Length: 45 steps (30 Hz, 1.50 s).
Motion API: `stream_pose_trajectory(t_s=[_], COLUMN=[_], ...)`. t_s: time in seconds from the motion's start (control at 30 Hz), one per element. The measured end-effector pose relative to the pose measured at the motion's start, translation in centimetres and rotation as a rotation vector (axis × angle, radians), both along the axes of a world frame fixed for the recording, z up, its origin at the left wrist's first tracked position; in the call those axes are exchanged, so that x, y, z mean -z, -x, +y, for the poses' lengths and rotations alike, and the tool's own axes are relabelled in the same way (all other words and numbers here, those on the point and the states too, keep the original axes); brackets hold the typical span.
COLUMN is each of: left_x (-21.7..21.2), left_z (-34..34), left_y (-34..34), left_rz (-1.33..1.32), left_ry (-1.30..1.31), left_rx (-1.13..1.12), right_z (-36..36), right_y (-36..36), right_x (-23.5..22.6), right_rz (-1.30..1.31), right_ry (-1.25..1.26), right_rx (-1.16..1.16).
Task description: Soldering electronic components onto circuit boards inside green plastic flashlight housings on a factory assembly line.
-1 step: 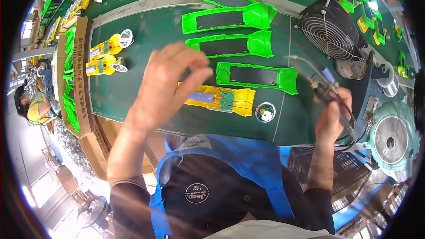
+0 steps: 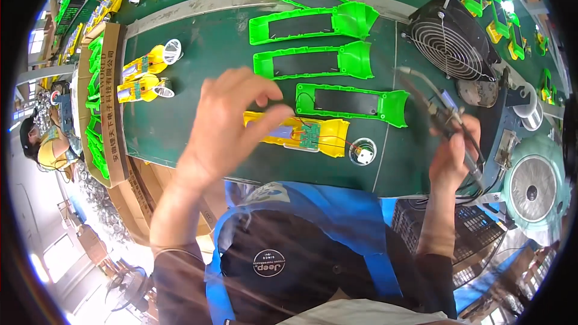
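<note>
My left hand [image 2: 226, 117] is raised over the left end of a yellow housing [image 2: 334, 135], thumb and curled fingers apart, with nothing visible between them. The housing holds a pale purple battery cell [image 2: 280, 132] and a small green circuit board [image 2: 310, 135]. Red wires run from it to a round lamp reflector [image 2: 363, 151] with a white back. On the right, my right hand [image 2: 454, 153] grips a soldering iron [image 2: 442, 117]; its bent metal end is blurred and points up and left. Just beyond the yellow housing lies a green housing [image 2: 391, 107] with a dark panel.
More green housings [image 2: 355, 60] are lined up farther back. A black fan [image 2: 445, 36] stands at the far right, near a solder wire spool [image 2: 530, 113]. Two yellow lamp units [image 2: 141, 90] lie left, beside a cardboard box [image 2: 110, 102] of green parts. A pale green fan [image 2: 533, 192] sits right.
My left hand has dropped slightly toward me and its fingers have shifted. The soldering iron's end has moved a little to the right. The yellow housing stays about where it was.
</note>
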<state>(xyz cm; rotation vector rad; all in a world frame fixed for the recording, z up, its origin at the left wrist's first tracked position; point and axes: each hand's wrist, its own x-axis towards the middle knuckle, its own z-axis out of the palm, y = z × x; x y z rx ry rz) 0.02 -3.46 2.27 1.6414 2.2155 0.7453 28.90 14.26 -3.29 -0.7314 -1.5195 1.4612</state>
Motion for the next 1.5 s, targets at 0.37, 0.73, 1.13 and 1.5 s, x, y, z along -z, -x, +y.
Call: stream_pose_trajectory(t_s=[0.37, 0.73, 1.13, 1.5], left_x=[4.9, 4.4, 2.8, 3.0], left_z=[-0.6, 2.8, 4.3, 4.6], left_y=[-5.4, -6.9, -6.9, -7.2], left_rz=[0.523, 0.086, 0.343, 0.392], left_ry=[-0.517, -0.307, 0.043, 0.057], left_rx=[-0.041, 0.039, 0.166, 0.133], right_z=[-0.6, -5.4, 2.9, 2.7], right_y=[6.7, 6.8, 1.1, 2.1], right_x=[0.5, 1.3, -1.3, -2.3], right_rz=[0.126, 0.32, -0.258, -0.385], right_ry=[0.01, 0.325, 0.256, 0.231], right_rx=[0.01, -0.125, -0.468, -0.496])
